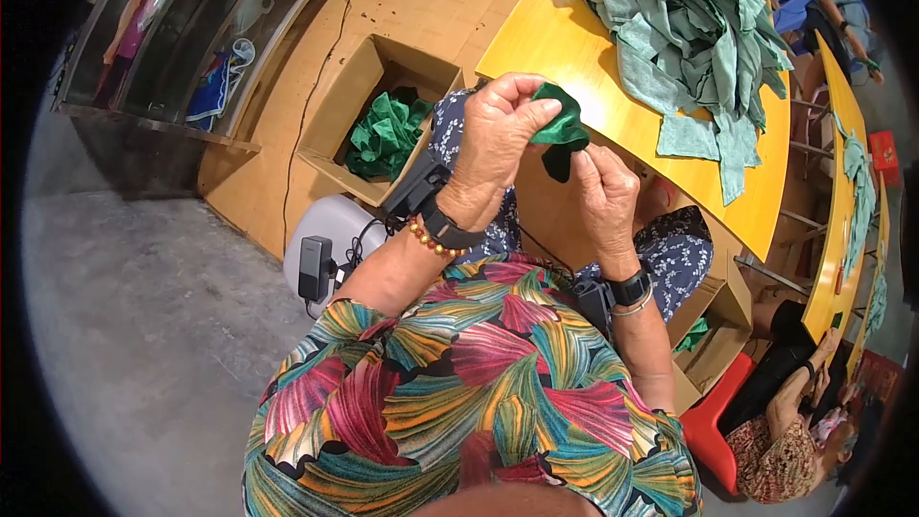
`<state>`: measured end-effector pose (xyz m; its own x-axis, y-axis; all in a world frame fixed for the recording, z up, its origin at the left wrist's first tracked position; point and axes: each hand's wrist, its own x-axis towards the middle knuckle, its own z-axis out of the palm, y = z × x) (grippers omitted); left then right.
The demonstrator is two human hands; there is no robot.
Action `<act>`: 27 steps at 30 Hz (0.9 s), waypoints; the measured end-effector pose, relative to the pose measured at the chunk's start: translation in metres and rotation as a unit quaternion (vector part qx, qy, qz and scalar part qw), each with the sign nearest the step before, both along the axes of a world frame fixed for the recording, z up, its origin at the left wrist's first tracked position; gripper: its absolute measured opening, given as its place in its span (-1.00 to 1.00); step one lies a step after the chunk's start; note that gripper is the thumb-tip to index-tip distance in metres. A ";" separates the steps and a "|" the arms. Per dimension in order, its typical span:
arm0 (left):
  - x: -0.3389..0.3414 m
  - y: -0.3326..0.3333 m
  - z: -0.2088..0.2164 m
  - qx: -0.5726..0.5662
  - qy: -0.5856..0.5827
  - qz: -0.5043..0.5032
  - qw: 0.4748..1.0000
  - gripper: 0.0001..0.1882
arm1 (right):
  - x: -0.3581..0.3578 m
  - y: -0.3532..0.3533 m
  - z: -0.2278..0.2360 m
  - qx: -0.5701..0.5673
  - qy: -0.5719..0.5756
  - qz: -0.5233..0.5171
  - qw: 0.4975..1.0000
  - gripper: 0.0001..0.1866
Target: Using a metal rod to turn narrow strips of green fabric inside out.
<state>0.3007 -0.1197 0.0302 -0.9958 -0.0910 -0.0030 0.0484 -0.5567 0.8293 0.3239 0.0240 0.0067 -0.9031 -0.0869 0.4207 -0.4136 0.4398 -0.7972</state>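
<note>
A small dark green fabric piece (563, 134) is held up in front of me, above my lap. My left hand (498, 139) pinches its upper left edge between thumb and fingers. My right hand (605, 196) grips its lower right part from below. Both wrists wear dark bands, and the left also has a bead bracelet. The fabric is folded or bunched, and part of it is hidden behind my fingers.
A yellow curved table (574, 48) carries a heap of pale green cloth (689, 29). An open cardboard box (330, 134) on the floor holds bright green fabric pieces (385, 134). Another box (713, 335) stands at my right. A seated person (785, 421) works at the lower right, on a red stool (708, 421).
</note>
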 end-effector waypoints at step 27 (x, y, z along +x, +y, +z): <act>-0.031 -0.006 0.003 0.007 0.007 -0.065 0.998 -0.81 | -0.014 0.011 0.014 -0.225 -0.290 0.112 0.924 -0.73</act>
